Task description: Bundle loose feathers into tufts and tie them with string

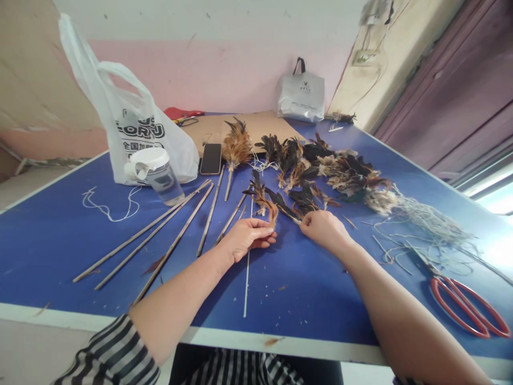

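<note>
– What's on the table [320, 302]?
– The pile [348, 171], far and right, nearer the right hand [323, 228] than the left hand [250, 238].
– Their grip?
– The right pinches a black feather [282, 204] by its near end, its length slanting far-left; the left pinches a brown feather [273, 214], pointing far.

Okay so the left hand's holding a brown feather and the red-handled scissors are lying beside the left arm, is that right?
Not quite: the head view shows the scissors beside the right arm. The left hand does hold a brown feather.
</note>
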Demonstrator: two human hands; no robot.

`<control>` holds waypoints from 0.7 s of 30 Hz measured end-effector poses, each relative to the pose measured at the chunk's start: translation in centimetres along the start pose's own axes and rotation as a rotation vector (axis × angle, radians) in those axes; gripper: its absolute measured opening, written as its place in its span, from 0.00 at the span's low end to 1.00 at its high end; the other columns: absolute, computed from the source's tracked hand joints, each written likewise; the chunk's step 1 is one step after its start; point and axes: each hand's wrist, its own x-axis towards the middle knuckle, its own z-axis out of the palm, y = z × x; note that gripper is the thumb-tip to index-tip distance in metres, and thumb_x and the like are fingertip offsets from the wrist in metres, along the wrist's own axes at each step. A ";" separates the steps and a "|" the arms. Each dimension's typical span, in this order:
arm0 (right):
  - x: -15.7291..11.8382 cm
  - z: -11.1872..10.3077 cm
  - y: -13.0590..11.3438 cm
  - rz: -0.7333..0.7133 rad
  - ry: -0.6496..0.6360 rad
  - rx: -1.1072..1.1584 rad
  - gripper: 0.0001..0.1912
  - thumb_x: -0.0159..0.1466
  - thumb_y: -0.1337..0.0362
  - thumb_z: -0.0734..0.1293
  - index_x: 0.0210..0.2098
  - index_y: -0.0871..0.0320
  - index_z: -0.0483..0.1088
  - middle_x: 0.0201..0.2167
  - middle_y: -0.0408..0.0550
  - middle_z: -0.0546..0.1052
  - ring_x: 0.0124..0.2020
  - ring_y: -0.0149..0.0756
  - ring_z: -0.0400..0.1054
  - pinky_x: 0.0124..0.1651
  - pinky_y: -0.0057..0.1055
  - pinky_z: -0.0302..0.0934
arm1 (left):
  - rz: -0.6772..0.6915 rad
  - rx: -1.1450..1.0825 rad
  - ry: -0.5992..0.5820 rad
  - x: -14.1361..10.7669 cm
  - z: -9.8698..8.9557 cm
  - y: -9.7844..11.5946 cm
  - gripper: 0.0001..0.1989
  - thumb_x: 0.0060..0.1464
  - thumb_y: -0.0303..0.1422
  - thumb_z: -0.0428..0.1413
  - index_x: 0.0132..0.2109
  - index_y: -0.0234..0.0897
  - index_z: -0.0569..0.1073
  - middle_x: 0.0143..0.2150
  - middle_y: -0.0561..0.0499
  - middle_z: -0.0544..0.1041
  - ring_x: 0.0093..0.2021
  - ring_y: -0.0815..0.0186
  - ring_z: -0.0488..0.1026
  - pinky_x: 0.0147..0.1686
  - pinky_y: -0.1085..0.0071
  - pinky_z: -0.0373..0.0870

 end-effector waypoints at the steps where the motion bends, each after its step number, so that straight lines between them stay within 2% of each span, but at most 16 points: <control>1: 0.2 -0.1 0.3 -0.008 -0.008 0.088 0.09 0.52 0.63 0.62 0.19 0.57 0.71 0.19 0.47 0.73 0.23 0.34 0.66 0.24 0.26 0.52 | 0.001 -0.011 0.001 0.0 0.0 0.0 0.09 0.42 0.27 0.63 0.32 0.29 0.73 0.30 0.46 0.77 0.26 0.72 0.74 0.25 0.80 0.71; 6: 0.6 -0.8 1.1 0.034 -0.130 0.619 0.10 0.50 0.59 0.65 0.19 0.60 0.69 0.12 0.39 0.64 0.15 0.24 0.53 0.19 0.24 0.45 | -0.011 -0.055 0.012 0.0 0.0 0.0 0.08 0.43 0.26 0.63 0.32 0.28 0.73 0.31 0.44 0.77 0.27 0.70 0.75 0.25 0.80 0.71; 10: 0.4 -0.8 0.3 0.076 -0.301 0.965 0.12 0.48 0.56 0.67 0.22 0.60 0.68 0.10 0.35 0.59 0.13 0.22 0.47 0.17 0.24 0.40 | -0.036 -0.104 0.016 0.0 0.3 0.1 0.05 0.46 0.24 0.60 0.33 0.27 0.73 0.33 0.42 0.78 0.29 0.69 0.76 0.25 0.81 0.71; 12: 0.2 -0.5 -0.3 0.096 -0.339 1.072 0.13 0.47 0.56 0.68 0.22 0.60 0.67 0.10 0.34 0.57 0.13 0.21 0.45 0.17 0.23 0.39 | -0.060 -0.138 0.011 -0.1 0.6 0.1 0.02 0.48 0.22 0.58 0.32 0.26 0.73 0.34 0.41 0.78 0.30 0.69 0.76 0.25 0.81 0.71; 15: -0.3 0.1 -1.3 0.083 -0.343 1.096 0.13 0.47 0.56 0.69 0.24 0.61 0.68 0.11 0.34 0.57 0.14 0.21 0.46 0.17 0.23 0.39 | -0.110 -0.194 -0.002 -0.3 1.0 0.0 0.01 0.50 0.21 0.56 0.31 0.25 0.72 0.33 0.40 0.77 0.30 0.68 0.76 0.25 0.82 0.72; 21: -1.6 0.6 -3.2 -0.024 -0.233 0.834 0.14 0.50 0.55 0.67 0.25 0.62 0.73 0.15 0.39 0.65 0.17 0.23 0.52 0.20 0.23 0.47 | -0.113 -0.240 -0.028 -0.3 1.1 -0.4 0.04 0.51 0.22 0.55 0.34 0.25 0.74 0.31 0.43 0.77 0.29 0.69 0.76 0.25 0.82 0.72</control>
